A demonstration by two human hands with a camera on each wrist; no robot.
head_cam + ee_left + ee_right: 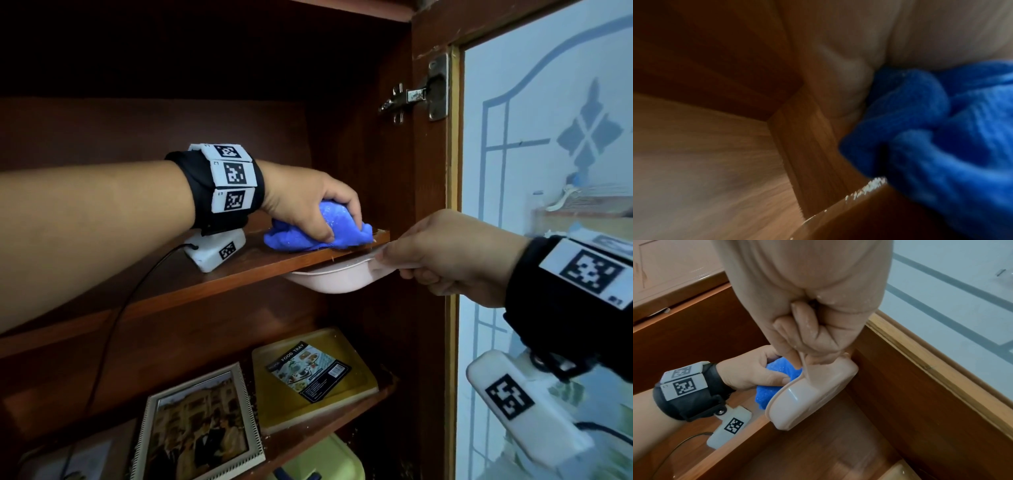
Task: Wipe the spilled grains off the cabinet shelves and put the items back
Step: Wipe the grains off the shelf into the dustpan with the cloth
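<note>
My left hand (pixel 315 209) grips a bunched blue cloth (pixel 346 228) on the wooden shelf (pixel 212 274), at its front right corner. White grains (pixel 869 188) lie along the shelf edge beside the cloth (pixel 941 146). My right hand (pixel 445 253) pinches the rim of a pale pink bowl (pixel 332 279) and holds it just under the shelf's front edge, below the cloth. In the right wrist view the bowl (pixel 807 402) is tilted against the shelf edge, with the cloth (pixel 774 381) and the left hand (pixel 750 369) behind it.
On the lower shelf lie a yellow food tray (pixel 308 373) with a label and a framed picture (pixel 202 428). A light green container (pixel 322 459) sits below. The cabinet door (pixel 548 171) with a frosted glass panel stands open at the right, on its hinge (pixel 424 92).
</note>
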